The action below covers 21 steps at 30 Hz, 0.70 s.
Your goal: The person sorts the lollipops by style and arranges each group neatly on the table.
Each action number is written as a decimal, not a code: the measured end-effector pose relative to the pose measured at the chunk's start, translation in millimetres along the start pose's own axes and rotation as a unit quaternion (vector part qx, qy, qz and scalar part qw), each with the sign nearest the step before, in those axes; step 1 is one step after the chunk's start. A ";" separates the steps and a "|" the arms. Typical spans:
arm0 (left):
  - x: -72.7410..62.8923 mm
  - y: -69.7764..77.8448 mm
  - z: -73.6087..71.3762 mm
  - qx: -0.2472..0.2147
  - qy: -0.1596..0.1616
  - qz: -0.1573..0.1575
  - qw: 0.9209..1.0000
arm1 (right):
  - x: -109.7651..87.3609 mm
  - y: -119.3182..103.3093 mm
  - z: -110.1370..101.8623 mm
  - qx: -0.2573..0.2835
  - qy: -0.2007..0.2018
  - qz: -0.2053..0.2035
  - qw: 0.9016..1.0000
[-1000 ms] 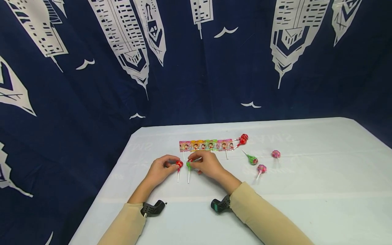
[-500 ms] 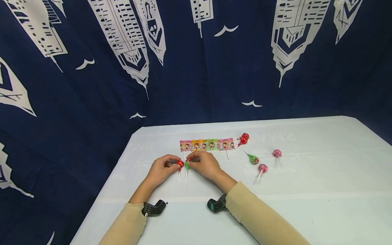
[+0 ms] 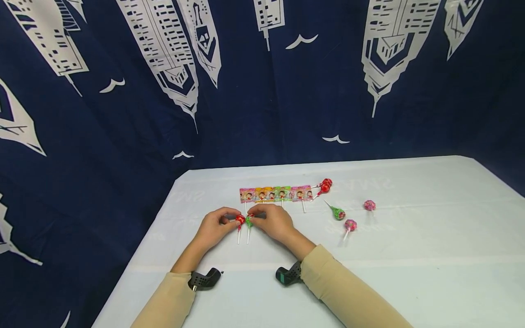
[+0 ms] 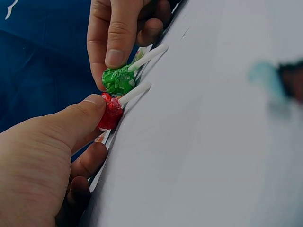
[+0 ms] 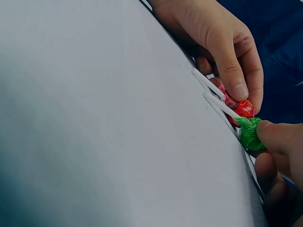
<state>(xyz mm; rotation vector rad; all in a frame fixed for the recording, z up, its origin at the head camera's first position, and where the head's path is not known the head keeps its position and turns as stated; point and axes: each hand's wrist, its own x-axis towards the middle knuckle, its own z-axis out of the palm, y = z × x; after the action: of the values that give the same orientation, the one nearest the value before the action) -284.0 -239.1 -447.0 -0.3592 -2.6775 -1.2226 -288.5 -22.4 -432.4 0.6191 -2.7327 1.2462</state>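
Note:
My left hand [image 3: 215, 228] pinches the wrapped head of a red lollipop [image 3: 240, 219] between thumb and fingers. Right beside it, my right hand [image 3: 274, 223] pinches a green lollipop [image 3: 248, 222] by its head. Both white sticks point toward me, side by side. Seen from the left wrist, the green wrapper [image 4: 118, 80] sits close against the red one [image 4: 111, 114]. The right wrist view also has the two heads next to each other, thumbs pressed on the wrappers. Fingers hide part of each candy.
Beyond the hands, a row of flat, pink, orange and green wrapped lollipops [image 3: 282, 194] lies on the white table [image 3: 430, 237]. Red lollipops [image 3: 325, 187] lie at its right end. Farther right are a green lollipop [image 3: 338, 213] and two pink ones [image 3: 350, 225]. A dark blue curtain [image 3: 262, 114] hangs behind.
My right hand has moved left with the green lollipop, bringing it up beside the red one. The left hand stays nearly in place, holding the red lollipop.

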 end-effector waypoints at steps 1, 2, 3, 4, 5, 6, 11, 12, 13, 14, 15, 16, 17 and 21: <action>0.0 -0.1 0.1 0.000 0.000 -0.001 1.000 | -0.3 -0.2 0.0 -0.001 0.000 -0.001 1.000; 0.1 -0.2 0.2 0.000 0.000 -0.002 1.000 | -0.6 -0.4 0.0 -0.003 0.000 -0.002 1.000; 0.1 -0.3 0.3 0.000 0.000 -0.003 1.000 | -0.9 -0.5 0.0 -0.004 0.000 -0.002 1.000; 0.3 -0.7 0.3 -0.001 0.000 -0.004 1.000 | -1.2 -0.5 0.1 -0.005 0.000 -0.003 1.000; 0.4 -0.8 0.5 -0.001 0.000 -0.004 1.000 | -1.3 -0.6 0.1 -0.005 0.001 -0.003 1.000; 0.4 -0.8 0.5 -0.002 0.000 -0.004 1.000 | -1.5 -0.7 0.0 -0.005 0.001 0.000 1.000; -0.2 0.7 0.5 -0.003 -0.001 -0.008 1.000 | -2.5 -0.3 0.1 -0.005 -0.001 0.003 1.000; -0.4 0.9 0.4 -0.003 -0.002 -0.009 1.000 | -2.8 0.0 0.0 -0.006 0.000 0.003 1.000; -0.5 1.5 0.2 -0.004 -0.004 -0.009 1.000 | -2.9 0.4 0.1 -0.007 0.001 0.004 1.000; -0.6 2.0 0.0 -0.006 -0.005 -0.010 1.000 | -3.2 0.9 0.0 -0.008 0.003 0.002 1.000; -0.7 2.5 -0.1 -0.006 -0.006 -0.010 1.000 | -3.4 1.3 0.0 -0.007 0.006 0.001 1.000; -0.8 2.7 -0.3 -0.006 -0.007 -0.010 1.000 | -3.4 1.8 0.0 -0.005 0.008 -0.001 1.000; -0.8 2.9 -0.5 -0.005 -0.008 -0.010 1.000 | -3.5 2.1 0.1 -0.004 0.011 -0.003 1.000; -0.6 2.9 -1.1 -0.002 -0.008 -0.009 1.000 | -4.6 2.4 0.1 0.006 0.015 -0.007 1.000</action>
<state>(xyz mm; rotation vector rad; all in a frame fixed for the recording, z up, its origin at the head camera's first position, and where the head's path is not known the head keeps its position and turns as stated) -282.5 -238.1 -444.4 -0.3487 -2.6980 -1.2347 -285.2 -19.6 -435.2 0.6137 -2.6936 1.2582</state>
